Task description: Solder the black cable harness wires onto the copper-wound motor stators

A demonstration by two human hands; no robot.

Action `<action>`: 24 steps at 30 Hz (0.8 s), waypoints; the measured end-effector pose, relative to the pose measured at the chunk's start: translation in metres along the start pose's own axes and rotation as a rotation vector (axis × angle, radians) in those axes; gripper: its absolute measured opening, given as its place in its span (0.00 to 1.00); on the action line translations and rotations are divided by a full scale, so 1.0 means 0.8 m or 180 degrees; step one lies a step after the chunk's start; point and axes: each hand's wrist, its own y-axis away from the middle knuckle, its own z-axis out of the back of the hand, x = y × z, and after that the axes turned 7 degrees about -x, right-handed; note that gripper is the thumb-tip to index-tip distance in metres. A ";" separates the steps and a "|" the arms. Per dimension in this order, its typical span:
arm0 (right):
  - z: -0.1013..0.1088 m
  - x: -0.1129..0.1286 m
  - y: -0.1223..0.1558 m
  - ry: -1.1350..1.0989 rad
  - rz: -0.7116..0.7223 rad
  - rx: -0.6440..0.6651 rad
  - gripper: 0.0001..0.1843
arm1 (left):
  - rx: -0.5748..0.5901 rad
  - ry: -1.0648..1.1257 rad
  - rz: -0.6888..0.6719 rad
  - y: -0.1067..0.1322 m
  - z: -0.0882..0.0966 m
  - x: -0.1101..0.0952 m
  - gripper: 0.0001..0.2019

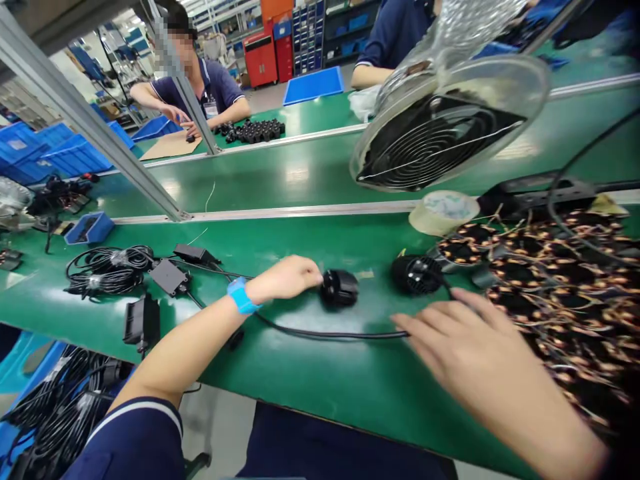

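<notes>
My left hand (289,277), with a blue band at the wrist, has its fingers pinched together at the left edge of a small black ribbed housing (340,288) on the green bench. Slightly blurred, my right hand (457,333) curls palm down around a black cable (330,334), which runs left across the bench under my left forearm. Just beyond the right fingers lies a round black part with a slotted face (417,273), and a cord from it runs toward that hand. The right palm and part of the cable are hidden.
Copper-wound coils (540,267) crowd the right side near a tape roll (444,212). A fan (445,140) hangs overhead. Left are coiled cables (110,269), black adapter boxes (170,277) and a blue bin (90,228). A metal post (95,113) slants across; two co-workers sit opposite.
</notes>
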 end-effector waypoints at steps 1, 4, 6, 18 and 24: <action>-0.003 0.008 0.003 -0.0123 0.0062 0.0018 0.17 | -0.0327 0.0316 0.0054 0.005 0.006 -0.004 0.10; -0.028 0.047 0.004 -0.0570 0.0100 0.0222 0.16 | -0.1011 0.1441 0.0065 0.044 0.028 -0.015 0.12; -0.052 0.073 -0.001 -0.0799 0.0021 0.0360 0.16 | -0.0600 0.1489 -0.0010 0.078 0.034 -0.019 0.11; -0.100 0.054 -0.015 -0.0596 -0.0856 -0.0244 0.21 | 0.0733 -0.0570 -0.0764 0.113 -0.027 0.003 0.20; -0.009 0.030 0.020 -0.0910 -0.0719 -0.0657 0.17 | -0.0627 -0.1156 -0.0148 0.060 0.114 0.029 0.17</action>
